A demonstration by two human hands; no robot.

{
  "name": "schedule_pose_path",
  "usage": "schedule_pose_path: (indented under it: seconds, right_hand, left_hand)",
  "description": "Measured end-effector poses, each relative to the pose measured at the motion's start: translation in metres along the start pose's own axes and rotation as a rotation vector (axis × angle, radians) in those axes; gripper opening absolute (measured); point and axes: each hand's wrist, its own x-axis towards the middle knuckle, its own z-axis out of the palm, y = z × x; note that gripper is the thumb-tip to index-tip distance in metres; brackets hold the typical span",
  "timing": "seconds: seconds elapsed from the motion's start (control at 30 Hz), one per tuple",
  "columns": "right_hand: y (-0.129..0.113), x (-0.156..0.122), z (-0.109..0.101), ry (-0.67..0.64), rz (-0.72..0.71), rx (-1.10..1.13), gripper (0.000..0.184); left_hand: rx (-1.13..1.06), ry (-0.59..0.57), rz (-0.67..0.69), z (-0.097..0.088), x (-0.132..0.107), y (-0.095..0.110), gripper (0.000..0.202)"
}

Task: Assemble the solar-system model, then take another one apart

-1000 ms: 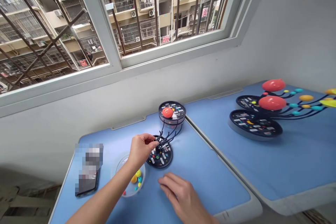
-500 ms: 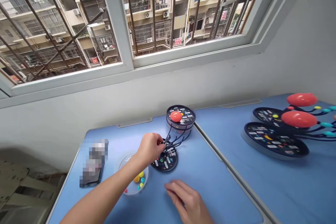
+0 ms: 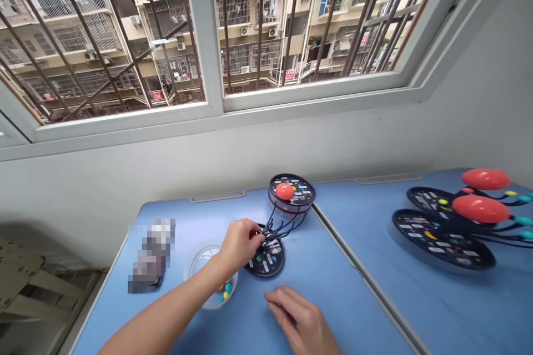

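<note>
My left hand [image 3: 239, 245] is closed in a pinch on the bundle of thin black wire arms [image 3: 282, 223] that rise from a small round black base [image 3: 268, 258] on the blue table [image 3: 325, 288]. My right hand [image 3: 297, 319] lies flat on the table in front of the base, fingers stretched out, holding nothing. Under my left wrist sits a clear round dish [image 3: 208, 274] holding small yellow, teal and red balls. Just behind the base stands a stack of round black discs with an orange ball [image 3: 285, 191] on top.
A blurred dark object [image 3: 150, 258] lies at the table's left. On the adjoining blue table to the right stand two assembled models [image 3: 449, 227] with red balls on dark round bases. A barred window runs along the wall behind.
My view has tilted up and turned left, so everything sits lower and further right in frame. My left hand keeps its pinch on the wire arms and has sunk closer to the base; my right hand stays flat.
</note>
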Motion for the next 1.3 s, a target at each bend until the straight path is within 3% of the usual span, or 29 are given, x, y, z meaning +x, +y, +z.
schedule_pose_path:
  seconds: [0.1, 0.2, 0.33, 0.43, 0.53, 0.7, 0.83, 0.87, 0.97, 1.03, 1.17, 1.3]
  right_hand:
    - [-0.006, 0.016, -0.029, 0.069, -0.042, -0.053, 0.022]
    - [-0.003, 0.049, -0.068, 0.192, -0.086, -0.189, 0.017]
    - [0.013, 0.111, -0.109, 0.244, 0.031, -0.386, 0.014]
    - [0.029, 0.149, -0.119, 0.166, 0.066, -0.405, 0.021]
    - [0.042, 0.170, -0.116, 0.084, 0.107, -0.372, 0.028]
    - [0.044, 0.172, -0.109, 0.018, 0.170, -0.259, 0.026]
    - [0.018, 0.150, -0.111, -0.008, 0.178, -0.115, 0.029]
    - [0.009, 0.143, -0.111, -0.030, 0.175, -0.071, 0.031]
    - [-0.018, 0.126, -0.110, -0.134, 0.195, 0.119, 0.037]
    - [-0.030, 0.121, -0.107, -0.212, 0.204, 0.156, 0.040]
    - [-0.033, 0.123, -0.102, -0.293, 0.168, 0.137, 0.048]
    - [-0.024, 0.131, -0.103, -0.341, 0.235, 0.277, 0.059]
  left_hand:
    - [0.011, 0.005, 0.019, -0.004, 0.000, -0.003, 0.019]
    - [0.015, -0.001, 0.031, -0.007, -0.001, -0.005, 0.021]
    - [-0.004, -0.023, 0.017, -0.009, -0.003, -0.007, 0.023]
    - [-0.023, -0.023, -0.001, -0.008, -0.005, -0.008, 0.023]
    - [-0.051, -0.009, -0.014, -0.008, -0.007, -0.009, 0.030]
    - [-0.091, 0.078, -0.050, -0.014, -0.024, -0.005, 0.039]
    - [-0.217, 0.169, 0.016, -0.005, -0.069, -0.001, 0.027]
    - [-0.266, 0.128, 0.053, 0.001, -0.082, -0.002, 0.026]
    - [-0.382, -0.174, 0.152, 0.024, -0.111, -0.006, 0.025]
    - [-0.411, -0.250, 0.118, 0.035, -0.118, -0.006, 0.027]
    - [-0.453, -0.068, -0.153, 0.033, -0.111, 0.002, 0.027]
    - [-0.465, 0.058, -0.172, 0.023, -0.103, 0.000, 0.027]
